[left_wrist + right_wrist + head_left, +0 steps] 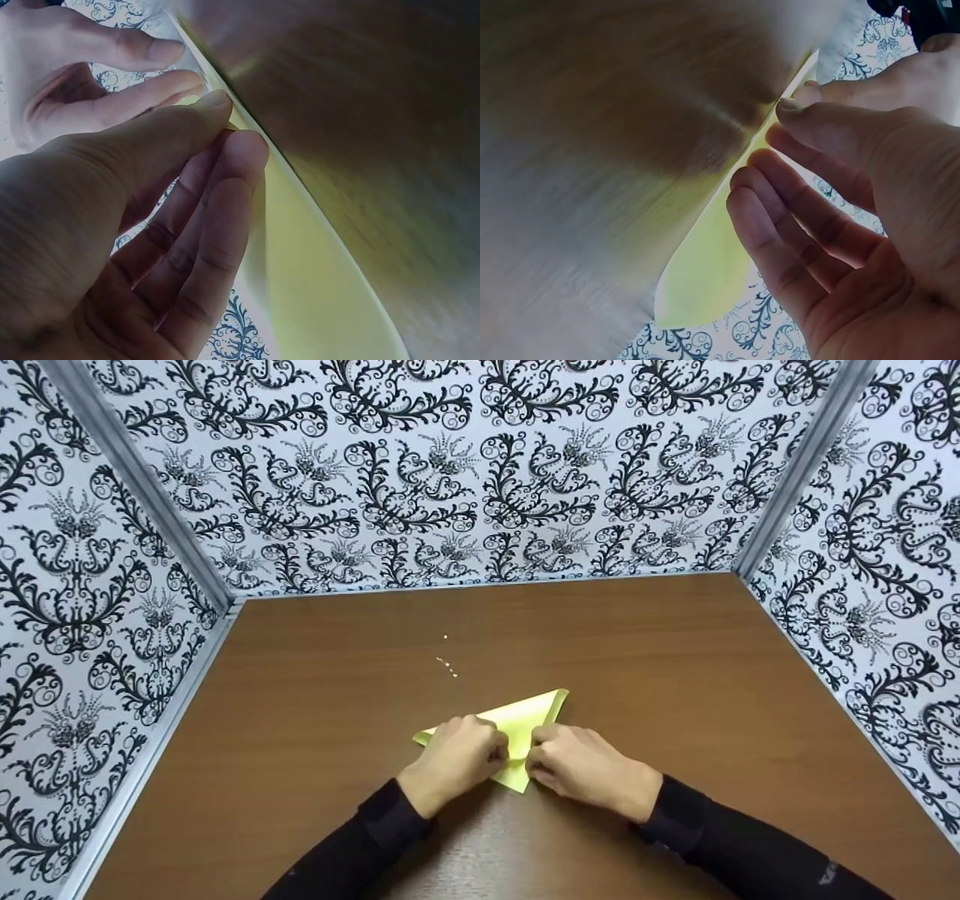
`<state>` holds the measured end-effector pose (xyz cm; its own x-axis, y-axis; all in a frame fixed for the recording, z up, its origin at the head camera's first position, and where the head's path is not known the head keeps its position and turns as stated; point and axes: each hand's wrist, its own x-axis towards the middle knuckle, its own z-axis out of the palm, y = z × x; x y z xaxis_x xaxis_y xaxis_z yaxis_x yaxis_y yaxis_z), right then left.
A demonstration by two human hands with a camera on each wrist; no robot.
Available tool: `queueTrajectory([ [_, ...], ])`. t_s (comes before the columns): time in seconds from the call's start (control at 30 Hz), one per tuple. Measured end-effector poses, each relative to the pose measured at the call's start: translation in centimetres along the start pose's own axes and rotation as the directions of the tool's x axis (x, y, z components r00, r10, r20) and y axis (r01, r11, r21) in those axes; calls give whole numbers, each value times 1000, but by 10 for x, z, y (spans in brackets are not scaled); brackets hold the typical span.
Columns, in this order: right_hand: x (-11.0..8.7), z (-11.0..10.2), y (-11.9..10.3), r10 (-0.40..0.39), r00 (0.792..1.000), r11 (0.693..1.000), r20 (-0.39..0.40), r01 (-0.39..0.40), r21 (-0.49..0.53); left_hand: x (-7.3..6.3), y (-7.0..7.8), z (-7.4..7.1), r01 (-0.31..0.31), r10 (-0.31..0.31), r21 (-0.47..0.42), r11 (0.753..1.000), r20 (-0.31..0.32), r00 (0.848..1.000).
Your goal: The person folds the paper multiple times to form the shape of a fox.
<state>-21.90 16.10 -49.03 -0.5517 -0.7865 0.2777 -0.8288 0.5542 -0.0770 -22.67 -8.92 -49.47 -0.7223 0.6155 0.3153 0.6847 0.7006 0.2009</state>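
"Left hand and right hand: gripping anything?"

"Yes, I pinch the folded yellow paper in both."

"Where is it?"

"Between them, over the bench before me, with white specks lying beyond."

Looks like thin, plain yellow paper, smooth and bright on top. Appears folded into a rough triangle, with narrow darker bands along the right edge and at the left tip. Placed well apart from the far edge of the table, about midway between the table's left and right sides. Turns its long side toward the table's far edge, slanting, right tip farther back than left. Points a third corner toward the table's near side. Held near that corner, pinched from the left by the left hand and from the right by the right hand.
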Motion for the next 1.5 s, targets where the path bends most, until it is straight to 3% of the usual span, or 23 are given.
queueTrajectory([
  [0.2,-2,-4,-2,-27,998,1000,58,26,15,0,-1,0,-2,2,15,1000,0,1000],
  [0.47,-8,-5,-3,-37,994,999,100,34,32,-1,-2,-3,2,-3,-43,999,-5,1000],
  [0.73,-11,-6,-5,-24,989,1000,145,25,-9,-5,7,-7,-48,48,-47,998,-8,999],
  [0.93,-12,-9,-7,-45,993,998,113,49,-35,-7,12,-5,-65,65,-15,998,-15,998],
  [1.3,-8,-16,-3,-26,993,1000,119,27,-10,-6,17,1,-70,73,167,983,-16,997],
  [1.5,0,-26,4,-3,1000,1000,-12,3,-21,-7,20,0,-91,96,202,975,-17,995],
])
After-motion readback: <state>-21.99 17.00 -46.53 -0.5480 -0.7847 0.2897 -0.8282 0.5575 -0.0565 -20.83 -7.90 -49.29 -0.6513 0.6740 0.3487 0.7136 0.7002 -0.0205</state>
